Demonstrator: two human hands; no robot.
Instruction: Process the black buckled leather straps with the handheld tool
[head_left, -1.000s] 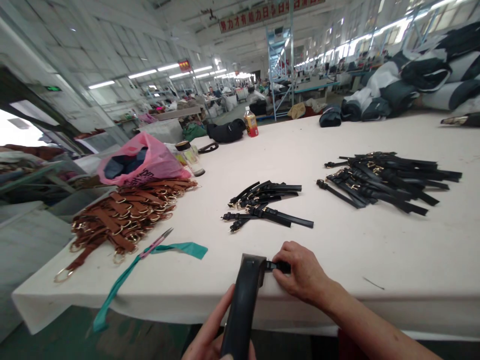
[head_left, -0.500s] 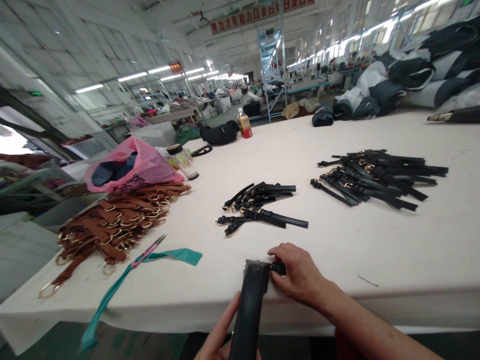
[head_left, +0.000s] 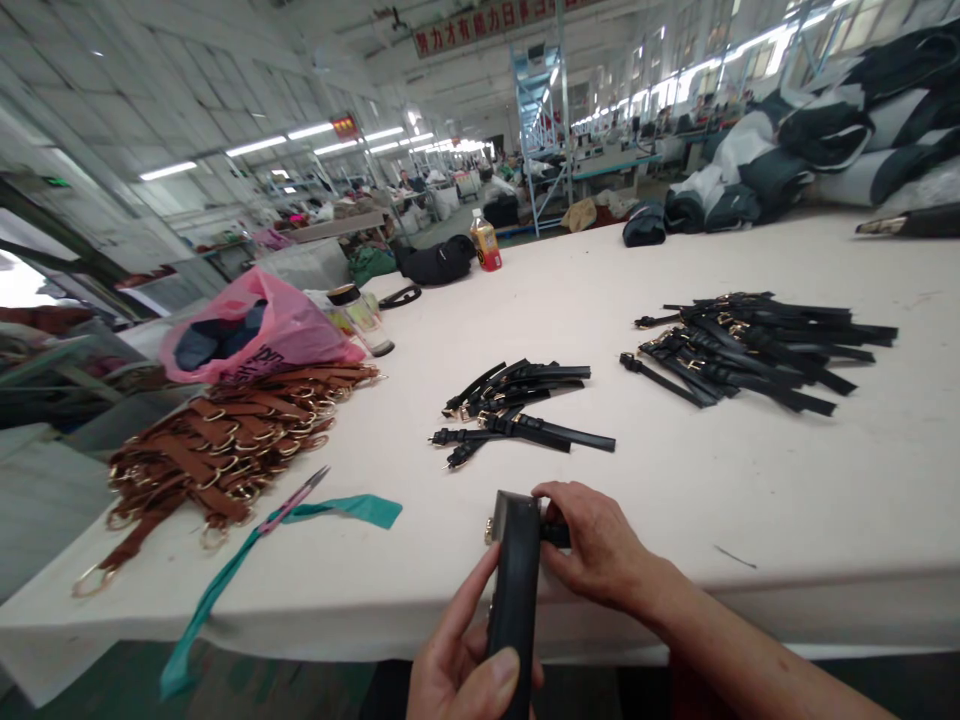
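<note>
Head view: left hand (head_left: 469, 670) closed on wide black strap (head_left: 514, 590); right hand (head_left: 592, 545) pinching small black strap piece (head_left: 556, 536) at its top end. Best kept low over the desk (head_left: 675, 480) edge, ends aligned squarely.

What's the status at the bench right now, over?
Left hand grips wide black strap. Right hand pinches small black strap at its top end. Nothing in the way.

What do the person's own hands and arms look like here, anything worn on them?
Both are bare: no gloves, rings, watch or bracelet show. The left hand shows a short, unpainted thumbnail. The right hand leads into a bare forearm, with no sleeve in view up to the frame's edge.
</note>
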